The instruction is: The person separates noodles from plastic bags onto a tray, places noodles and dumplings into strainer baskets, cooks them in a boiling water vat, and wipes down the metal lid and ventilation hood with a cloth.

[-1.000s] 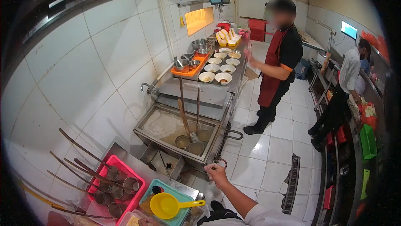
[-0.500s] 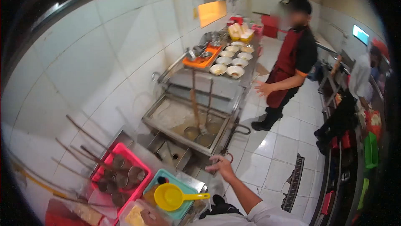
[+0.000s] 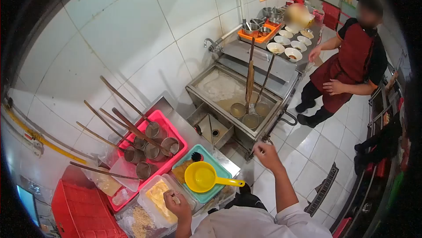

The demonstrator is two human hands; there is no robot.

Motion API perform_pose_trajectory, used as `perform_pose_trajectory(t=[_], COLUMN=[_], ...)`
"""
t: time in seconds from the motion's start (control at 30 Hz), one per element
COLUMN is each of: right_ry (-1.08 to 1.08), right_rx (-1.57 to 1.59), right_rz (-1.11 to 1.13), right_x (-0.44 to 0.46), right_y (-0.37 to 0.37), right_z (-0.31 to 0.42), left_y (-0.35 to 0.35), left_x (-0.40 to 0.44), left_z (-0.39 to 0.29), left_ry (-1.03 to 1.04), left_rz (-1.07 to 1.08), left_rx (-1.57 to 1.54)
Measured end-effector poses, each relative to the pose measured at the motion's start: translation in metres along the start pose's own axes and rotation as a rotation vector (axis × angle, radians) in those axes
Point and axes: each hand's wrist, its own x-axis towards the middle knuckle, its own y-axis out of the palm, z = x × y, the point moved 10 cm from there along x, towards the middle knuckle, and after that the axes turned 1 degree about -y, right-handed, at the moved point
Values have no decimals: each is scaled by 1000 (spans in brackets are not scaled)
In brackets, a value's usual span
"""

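Observation:
My left hand [image 3: 178, 203], fingers curled, is over the edge of a clear plastic tub [image 3: 147, 200] with a yellow and whitish food in it. Something pale shows at its fingertips, too small to name. My right hand [image 3: 267, 155] is in the air near the front corner of the steel boiler [image 3: 206, 95], fingers curled in with nothing visible in them. Beside the tub, a yellow dipper [image 3: 203, 177] lies on a turquoise tray [image 3: 179, 166]. Long-handled strainers [image 3: 154, 150] stand in a pink basket [image 3: 181, 138].
Three strainers [image 3: 250, 120] sit in the boiler's cloudy liquid. Behind it are several white bowls [image 3: 293, 54] and an orange tray [image 3: 263, 39] of metal pots. A co-worker in a red apron [image 3: 340, 66] stands at right. A red crate [image 3: 81, 209] is at lower left.
My view has turned left and down, showing more of the tub and basket. My right hand's fingers have gone from stretched out to curled. The co-worker's arms have shifted.

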Motion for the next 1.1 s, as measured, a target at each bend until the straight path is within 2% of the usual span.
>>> perform_pose_trajectory(t=[0.03,0.1,0.13,0.17,0.27,0.37,0.4,0.5,0.93,1.1], right_ry=[10,9,101,109,187,214,158,177,74,17], right_rx=[-1,-345,-371,-367,-485,-493,-465,-383,-416,-281], right_rz=[7,207,324,332,642,679,574,498,661,616], right_x=[-8,-21,-27,-29,-43,-39,-33,-18,29,36], right_y=[7,38,50,52,76,69,62,47,77,79], right_z=[-10,-33,-50,-60,-93,-101,-98,-88,-110,-105], left_y=[-3,-3,-2,0,4,14,17,26,52,57], left_x=[-1,-3,-3,-4,-8,-8,-8,-7,-7,-9], left_z=[3,6,3,2,3,6,4,-4,-24,-31], left_ry=[-29,-10,18,13,-49,-72,-56,-39,-116,-141], left_rz=[-17,-7,-2,5,20,40,38,34,16,15], left_rx=[-16,4,16,24,-38,-26,-20,-1,77,129])
